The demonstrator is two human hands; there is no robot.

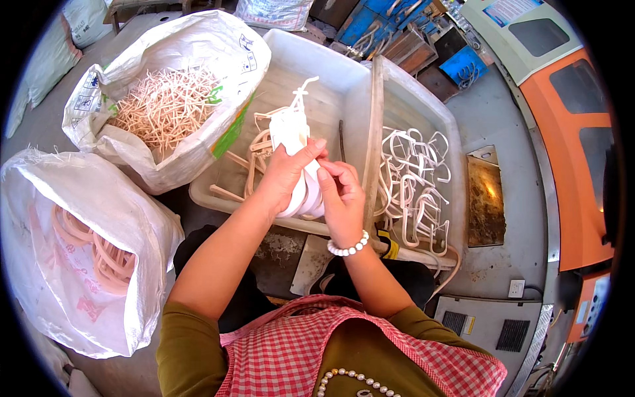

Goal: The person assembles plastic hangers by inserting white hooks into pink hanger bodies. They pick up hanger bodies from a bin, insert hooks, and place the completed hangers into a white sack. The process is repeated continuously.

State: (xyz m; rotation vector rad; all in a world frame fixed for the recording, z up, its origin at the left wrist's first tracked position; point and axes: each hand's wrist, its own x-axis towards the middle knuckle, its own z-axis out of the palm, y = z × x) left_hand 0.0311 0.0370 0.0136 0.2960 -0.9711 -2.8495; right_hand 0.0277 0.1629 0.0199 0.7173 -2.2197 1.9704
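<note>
In front of me, both hands hold a white molded plastic piece [289,127] with a thin branching stem at its far end. Wide white curved bands of it show below my fingers. My left hand [284,175] is closed round its left side, thumb on top. Against its right side, my right hand [342,195] pinches with thumb and bent fingers; exactly what lies between those fingertips is hidden. Beneath the piece is a large whitish plastic tub [340,79], where several beige plastic frames [259,147] lie to the left of my hands.
A second tub on the right holds many white curved plastic pieces [413,182]. On the left stand a white woven sack [228,49] of thin beige sticks and another sack [59,317] with pink curved strips. An orange and grey machine [562,159] borders the right.
</note>
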